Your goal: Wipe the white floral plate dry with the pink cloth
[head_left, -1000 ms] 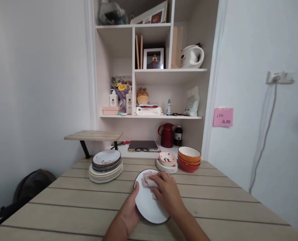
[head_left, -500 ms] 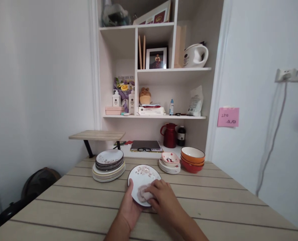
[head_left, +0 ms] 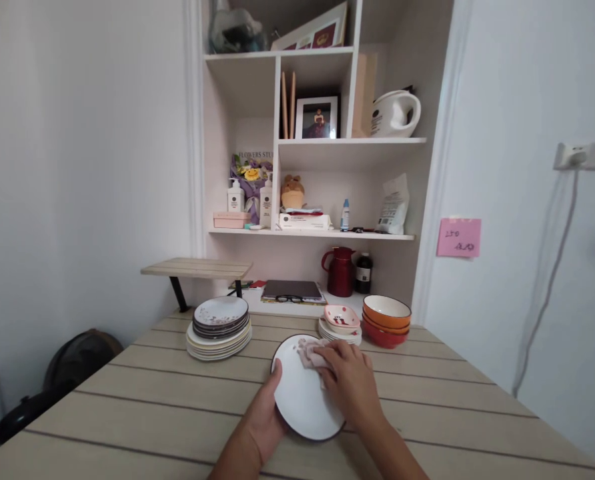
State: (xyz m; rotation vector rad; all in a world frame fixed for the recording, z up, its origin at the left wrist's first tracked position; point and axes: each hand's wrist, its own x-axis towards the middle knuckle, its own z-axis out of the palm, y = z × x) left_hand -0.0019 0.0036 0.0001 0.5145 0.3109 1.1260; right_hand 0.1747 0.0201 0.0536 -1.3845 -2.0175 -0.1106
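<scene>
While the left hand (head_left: 266,417) grips the white plate (head_left: 305,400), the right hand (head_left: 350,383) presses a cloth (head_left: 310,355) on its far rim; beyond it on the counter (head_left: 152,400), stacked plates (head_left: 220,327) remain untouched.

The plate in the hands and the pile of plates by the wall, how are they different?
The white plate is single and tilted, gripped by the left hand while the right hand presses a cloth on it. The stack of plates lies flat on the table, untouched, with dark plates on top. Both are round.
</scene>
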